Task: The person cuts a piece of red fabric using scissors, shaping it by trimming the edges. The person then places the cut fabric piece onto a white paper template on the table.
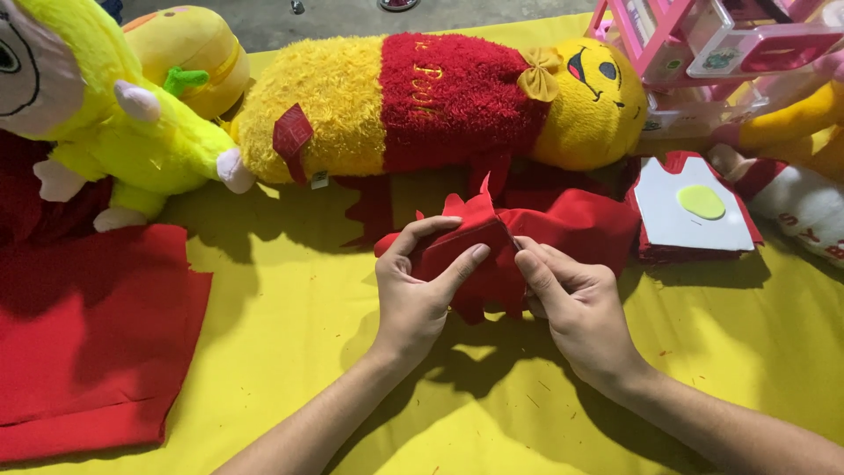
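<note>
My left hand (pixel 418 281) and my right hand (pixel 571 299) both grip a small cut piece of red fabric (pixel 475 251) with jagged edges, held just above the yellow cloth (pixel 290 334). The left thumb and fingers pinch its left side. On its right edge my right thumb and forefinger close together. More red fabric pieces (pixel 580 224) lie just behind the hands. A long yellow plush bolster (pixel 440 101) in a red shirt lies across the back.
A sheet of red fabric (pixel 88 325) lies at the left. A yellow-green plush toy (pixel 123 123) sits at the back left. At the right are a white template with a yellow disc (pixel 690 211) on red pieces, a pink plastic rack (pixel 703 44) and another plush (pixel 800 193).
</note>
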